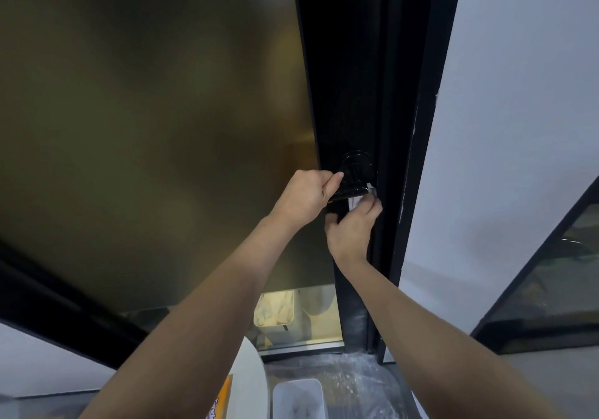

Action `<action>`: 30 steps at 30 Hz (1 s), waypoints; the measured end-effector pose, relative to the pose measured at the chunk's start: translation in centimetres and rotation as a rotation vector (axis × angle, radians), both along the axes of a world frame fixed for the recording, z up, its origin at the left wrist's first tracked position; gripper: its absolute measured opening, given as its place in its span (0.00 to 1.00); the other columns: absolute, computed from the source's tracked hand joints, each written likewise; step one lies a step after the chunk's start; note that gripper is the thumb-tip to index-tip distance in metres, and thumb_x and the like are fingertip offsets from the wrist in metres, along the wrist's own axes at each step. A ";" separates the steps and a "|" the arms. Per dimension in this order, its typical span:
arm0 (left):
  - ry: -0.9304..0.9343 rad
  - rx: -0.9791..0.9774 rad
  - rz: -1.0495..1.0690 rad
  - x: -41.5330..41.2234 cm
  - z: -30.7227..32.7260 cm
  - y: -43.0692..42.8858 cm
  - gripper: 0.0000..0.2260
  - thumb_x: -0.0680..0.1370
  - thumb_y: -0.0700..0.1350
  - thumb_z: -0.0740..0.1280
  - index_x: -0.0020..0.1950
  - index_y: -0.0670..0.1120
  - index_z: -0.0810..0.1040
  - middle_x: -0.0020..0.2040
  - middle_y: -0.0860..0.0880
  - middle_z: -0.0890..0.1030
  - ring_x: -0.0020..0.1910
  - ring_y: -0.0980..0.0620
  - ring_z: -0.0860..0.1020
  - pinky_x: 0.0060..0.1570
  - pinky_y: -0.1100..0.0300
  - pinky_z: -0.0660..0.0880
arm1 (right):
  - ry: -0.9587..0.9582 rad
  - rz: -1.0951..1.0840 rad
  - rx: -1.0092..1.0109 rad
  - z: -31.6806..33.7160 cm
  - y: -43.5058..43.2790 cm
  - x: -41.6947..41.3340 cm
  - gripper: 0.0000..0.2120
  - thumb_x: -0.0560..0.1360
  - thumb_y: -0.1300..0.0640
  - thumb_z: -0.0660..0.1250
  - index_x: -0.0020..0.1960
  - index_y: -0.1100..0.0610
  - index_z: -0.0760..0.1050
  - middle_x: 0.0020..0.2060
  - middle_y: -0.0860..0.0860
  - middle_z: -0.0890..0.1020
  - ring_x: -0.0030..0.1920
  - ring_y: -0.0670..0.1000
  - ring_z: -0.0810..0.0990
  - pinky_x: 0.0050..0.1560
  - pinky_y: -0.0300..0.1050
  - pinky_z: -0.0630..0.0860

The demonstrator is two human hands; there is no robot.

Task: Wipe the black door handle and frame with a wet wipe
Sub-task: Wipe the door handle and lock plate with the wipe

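One handle, one wipe, two hands

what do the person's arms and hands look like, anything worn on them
Both arms are bare from the bottom edge of the view to the fingers: no sleeves show. The left hand and right hand wear no gloves, and no watch, bracelet or ring can be seen on either wrist or hand. No markings are visible.

Dim indoor light; soft sheen on glass panel; black frame detail lost; wide-angle edge bending.
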State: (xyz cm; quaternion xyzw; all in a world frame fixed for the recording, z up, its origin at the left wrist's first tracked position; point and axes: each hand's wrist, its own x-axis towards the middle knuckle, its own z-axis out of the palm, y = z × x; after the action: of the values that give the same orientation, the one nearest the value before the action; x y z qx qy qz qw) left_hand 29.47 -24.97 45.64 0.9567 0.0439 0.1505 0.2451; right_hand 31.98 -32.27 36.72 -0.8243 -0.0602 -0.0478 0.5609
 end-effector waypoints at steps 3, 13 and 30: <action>0.003 -0.008 -0.003 -0.1 0.0 0.0 0.22 0.82 0.48 0.57 0.27 0.47 0.63 0.25 0.49 0.68 0.34 0.38 0.78 0.35 0.50 0.72 | 0.253 -0.157 0.440 2.2 0.9 0.2 0.25 0.76 0.67 0.62 0.71 0.65 0.60 0.69 0.61 0.62 0.65 0.59 0.71 0.62 0.45 0.71; 0.006 -0.019 -0.005 -0.1 0.0 0.1 0.23 0.82 0.48 0.57 0.26 0.47 0.61 0.24 0.52 0.67 0.34 0.39 0.79 0.28 0.67 0.65 | 0.808 -0.192 0.832 1.3 -0.3 2.8 0.18 0.80 0.59 0.51 0.67 0.65 0.67 0.54 0.60 0.79 0.49 0.54 0.78 0.49 0.43 0.72; 0.012 0.000 -0.013 -0.3 0.0 0.1 0.22 0.82 0.49 0.56 0.28 0.45 0.64 0.26 0.48 0.70 0.32 0.41 0.76 0.36 0.55 0.71 | 1.072 -0.122 1.383 2.3 -0.3 3.0 0.17 0.82 0.63 0.47 0.66 0.64 0.67 0.42 0.60 0.79 0.43 0.52 0.81 0.67 0.50 0.70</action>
State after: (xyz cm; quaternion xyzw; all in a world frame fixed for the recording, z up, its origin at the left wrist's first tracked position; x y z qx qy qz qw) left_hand 29.14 -24.90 45.62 0.9579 0.0393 0.1432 0.2458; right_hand 34.95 -32.56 39.00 -0.2128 0.2982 0.2902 0.8841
